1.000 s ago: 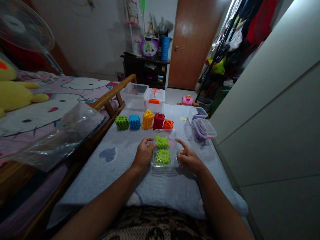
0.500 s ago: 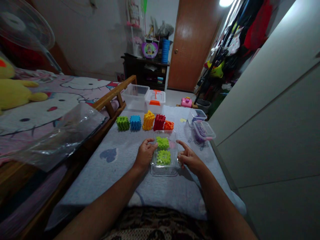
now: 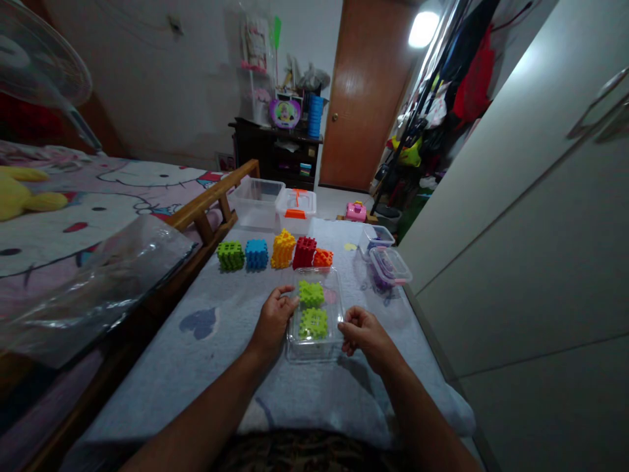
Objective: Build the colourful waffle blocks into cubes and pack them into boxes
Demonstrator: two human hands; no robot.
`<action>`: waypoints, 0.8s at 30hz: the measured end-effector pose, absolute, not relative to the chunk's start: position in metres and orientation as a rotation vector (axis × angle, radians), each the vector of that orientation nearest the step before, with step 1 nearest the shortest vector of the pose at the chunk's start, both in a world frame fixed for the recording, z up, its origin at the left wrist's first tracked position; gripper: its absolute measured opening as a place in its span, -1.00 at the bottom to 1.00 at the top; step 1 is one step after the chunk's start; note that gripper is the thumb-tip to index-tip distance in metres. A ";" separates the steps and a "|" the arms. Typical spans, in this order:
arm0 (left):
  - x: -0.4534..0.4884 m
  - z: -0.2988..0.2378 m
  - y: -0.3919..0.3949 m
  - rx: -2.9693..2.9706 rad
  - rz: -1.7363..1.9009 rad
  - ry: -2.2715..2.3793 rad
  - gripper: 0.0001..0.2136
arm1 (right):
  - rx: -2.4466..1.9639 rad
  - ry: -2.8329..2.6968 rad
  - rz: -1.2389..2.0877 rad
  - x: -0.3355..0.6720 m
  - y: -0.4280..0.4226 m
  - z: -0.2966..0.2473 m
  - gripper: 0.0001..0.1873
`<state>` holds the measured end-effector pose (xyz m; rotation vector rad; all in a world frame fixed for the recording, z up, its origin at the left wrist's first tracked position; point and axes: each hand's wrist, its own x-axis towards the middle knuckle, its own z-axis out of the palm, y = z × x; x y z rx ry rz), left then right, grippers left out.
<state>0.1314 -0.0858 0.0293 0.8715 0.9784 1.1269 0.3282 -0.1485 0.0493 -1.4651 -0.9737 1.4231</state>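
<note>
The box [image 3: 314,352] sits on the cloth right in front of me, clear and shiny, its long sides running away from me. Two green pieces [image 3: 313,324] show through it, flat, with notched edges, one beyond the other; a pink patch shows beside the farther one. My left hand [image 3: 273,322] holds the box's left side, thumb at the rim. My right hand [image 3: 366,334] is at its right edge, fingers curled and thumb close to them; whether they pinch the rim I cannot tell.

Just beyond stand the blocks in a row: green [image 3: 230,256], blue [image 3: 256,254], yellow [image 3: 284,249], red [image 3: 304,253] and a lower orange one [image 3: 323,257]. The last two are near the box's far end. Two tubs [image 3: 392,267] with purple things stand to the right, near the cloth's edge.

The cloth [image 3: 162,387] is pale blue with a dark heart. It stretches wide to the left of my left arm, narrower between my right hand and the cabinet [image 3: 511,262], and toward my lap. A wooden rail [image 3: 211,198] and the bed [image 3: 128,196] border the left; a bin [image 3: 255,208] and a lidded case [image 3: 296,219] stand at the far edge. Behind are a dark shelf [image 3: 272,147] and a brown door [image 3: 368,98].
</note>
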 end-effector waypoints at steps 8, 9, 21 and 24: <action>0.132 0.027 -0.087 0.887 1.126 0.943 -0.51 | -1.434 -0.805 1.382 0.326 -0.148 0.044 -0.61; 0.132 0.028 -0.087 0.852 1.114 0.915 -0.50 | -1.426 -0.795 1.385 0.327 -0.148 0.045 -0.62; 0.135 0.021 -0.087 0.889 0.873 0.719 -0.62 | -1.316 -0.757 1.290 0.370 -0.138 0.084 -0.59; 0.134 0.016 -0.087 0.979 0.850 0.705 -0.64 | -1.309 -0.746 1.223 0.388 -0.120 0.097 -0.58</action>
